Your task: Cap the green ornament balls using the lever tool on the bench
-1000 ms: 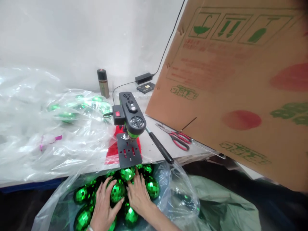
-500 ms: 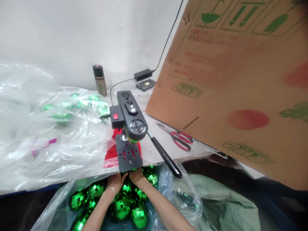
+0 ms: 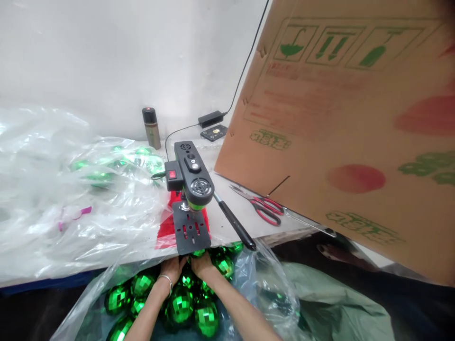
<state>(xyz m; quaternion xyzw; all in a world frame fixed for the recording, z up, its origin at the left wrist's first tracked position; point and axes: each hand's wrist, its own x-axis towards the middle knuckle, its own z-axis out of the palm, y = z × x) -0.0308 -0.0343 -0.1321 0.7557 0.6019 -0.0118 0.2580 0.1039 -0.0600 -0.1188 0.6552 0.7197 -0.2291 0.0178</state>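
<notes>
My left hand and my right hand are side by side at the table's front edge, just below a slotted black metal plate. A small green mirrored ball shows at the fingertips of my right hand, which is closed on it. The left hand's thumb points toward the right hand; its fingers curl out of sight, and what they hold is hidden. Beneath both forearms, several larger green mirrored balls lie in an open clear plastic bag. Above the plate stands a black machine with a red switch.
A black-handled lever sticks out from the machine. Red-handled scissors lie beside a large cardboard box. Behind are a dark spray-type can, a power adapter and a phone. Clear plastic sheeting covers the left side.
The view has shifted slightly, and the lever handle has swung a little to the left. More of the small green ball shows above my right hand. Both hands stay in nearly the same place.
</notes>
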